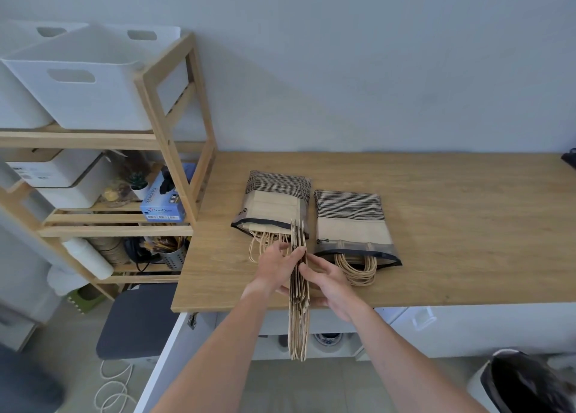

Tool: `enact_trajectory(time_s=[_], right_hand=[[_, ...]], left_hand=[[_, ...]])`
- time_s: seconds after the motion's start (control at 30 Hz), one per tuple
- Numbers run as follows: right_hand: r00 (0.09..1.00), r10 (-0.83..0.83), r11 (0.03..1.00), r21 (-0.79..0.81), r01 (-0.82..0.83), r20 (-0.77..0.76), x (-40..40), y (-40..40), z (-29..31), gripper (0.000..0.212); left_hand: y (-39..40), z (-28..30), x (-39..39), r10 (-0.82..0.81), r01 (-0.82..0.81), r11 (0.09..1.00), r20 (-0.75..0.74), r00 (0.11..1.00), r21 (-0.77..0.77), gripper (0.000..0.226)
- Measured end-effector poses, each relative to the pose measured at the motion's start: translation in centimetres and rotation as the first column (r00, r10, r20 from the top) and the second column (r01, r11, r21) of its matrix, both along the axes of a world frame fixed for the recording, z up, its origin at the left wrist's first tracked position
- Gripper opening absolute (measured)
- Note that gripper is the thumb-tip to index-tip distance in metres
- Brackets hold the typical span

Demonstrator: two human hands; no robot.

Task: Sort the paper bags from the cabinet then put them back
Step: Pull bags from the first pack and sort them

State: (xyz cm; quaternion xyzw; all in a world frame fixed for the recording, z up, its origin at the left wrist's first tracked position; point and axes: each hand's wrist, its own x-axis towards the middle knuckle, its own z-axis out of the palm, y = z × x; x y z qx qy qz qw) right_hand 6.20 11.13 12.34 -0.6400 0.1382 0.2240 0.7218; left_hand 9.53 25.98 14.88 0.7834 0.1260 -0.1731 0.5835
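I see my left hand (279,264) and right hand (332,283) pinching an upright stack of flat, creased brown paper bags (298,291) across the wooden countertop's (452,225) front edge, beside two striped woven pouches (352,222).

Stack of flat brown paper bags (298,288), edge-up, pinched between left hand (276,267) and right hand (330,283). Beyond the fingers, two striped pouches (276,199) (352,219) lying flat, stuffed with folded bags, twisted handles spilling out.
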Motion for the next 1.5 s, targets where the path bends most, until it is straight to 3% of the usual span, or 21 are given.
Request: enact_trajectory(time_s=[0.2, 0.33, 0.4, 0.5, 0.63, 0.73, 0.8, 0.83, 0.93, 1.03, 1.13, 1.2, 1.27, 1.33, 1.37, 1.5], right_hand=[[0.999, -0.017, 0.999, 0.034, 0.019, -0.045, -0.1, -0.4, 0.5, 0.061], [0.998, 0.035, 0.998, -0.046, -0.038, -0.06, 0.0, 0.1, 1.1, 0.053], [0.996, 0.054, 0.992, -0.112, -0.061, -0.064, 0.0, 0.7, 1.1, 0.054], [0.999, 0.038, 0.97, -0.238, -0.043, -0.025, 0.4, 1.4, 0.5, 0.042], [1.0, -0.013, 0.922, -0.386, 0.009, -0.008, 0.3, 1.1, 0.4, 0.028], [0.974, -0.169, 0.952, -0.282, 0.121, -0.154, 0.6, -0.4, 1.1, 0.026], [0.93, -0.223, 0.971, -0.145, 0.187, -0.293, 1.1, -1.7, 2.1, 0.028], [0.917, -0.217, 0.976, -0.1, 0.195, -0.335, 1.4, -2.2, 2.6, 0.03], [0.894, -0.144, 0.984, 0.036, 0.175, -0.424, 1.4, -2.7, 4.3, 0.025], [0.895, -0.061, 0.966, 0.201, 0.165, -0.441, 0.9, -1.6, 5.7, 0.024], [0.896, -0.128, 0.926, 0.273, 0.261, -0.425, 1.1, -0.6, 5.5, 0.042], [0.908, -0.263, 0.919, 0.202, 0.339, -0.327, 1.6, -0.1, 4.7, 0.058], [0.899, -0.354, 0.871, 0.258, 0.417, -0.259, 1.8, 0.5, 4.1, 0.043], [0.883, -0.416, 0.851, 0.249, 0.462, -0.216, 1.8, 1.2, 4.3, 0.045], [0.883, -0.432, 0.859, 0.214, 0.465, -0.184, 1.9, 1.5, 4.2, 0.054], [0.912, -0.393, 0.904, 0.133, 0.406, -0.115, 2.7, 1.8, 3.3, 0.122]], left_hand=[[0.6, -0.2, -0.1, -0.042, 0.035, 0.994, 0.063, 0.997, 0.103, 0.049], [0.4, -0.4, -0.5, -0.068, 0.065, 0.994, -0.037, 0.997, -0.082, 0.048], [0.4, -0.9, -0.7, -0.107, 0.099, 0.99, -0.071, 0.992, -0.1, 0.043], [0.6, -2.2, -1.0, -0.149, 0.149, 0.989, -0.024, 0.989, -0.001, 0.028], [1.6, -4.3, -1.7, -0.332, 0.311, 0.922, 0.061, 0.941, 0.231, 0.043], [3.4, -5.2, -2.5, -0.541, 0.424, 0.76, 0.119, 0.832, 0.492, 0.058], [4.9, -5.4, -2.8, -0.673, 0.419, 0.639, 0.206, 0.71, 0.645, 0.062], [5.4, -5.4, -3.0, -0.702, 0.4, 0.626, 0.259, 0.664, 0.67, 0.067], [5.9, -5.6, -3.1, -0.632, 0.326, 0.751, 0.483, 0.607, 0.574, 0.07], [4.9, -5.0, -3.3, -0.432, 0.244, 0.898, 0.626, 0.649, 0.366, 0.036], [4.6, -4.2, -3.0, -0.352, 0.214, 0.932, 0.584, 0.731, 0.294, 0.023], [4.5, -3.3, -2.5, -0.325, 0.226, 0.944, 0.552, 0.768, 0.24, 0.019], [4.1, -2.6, -1.7, -0.28, 0.208, 0.959, 0.524, 0.805, 0.193, 0.021], [3.8, -2.0, -0.9, -0.218, 0.146, 0.973, 0.508, 0.833, 0.179, 0.027], [3.6, -1.9, -0.5, -0.186, 0.118, 0.979, 0.494, 0.85, 0.166, 0.031], [3.2, -1.8, -0.1, -0.056, 0.036, 0.998, 0.421, 0.905, 0.055, 0.043]])
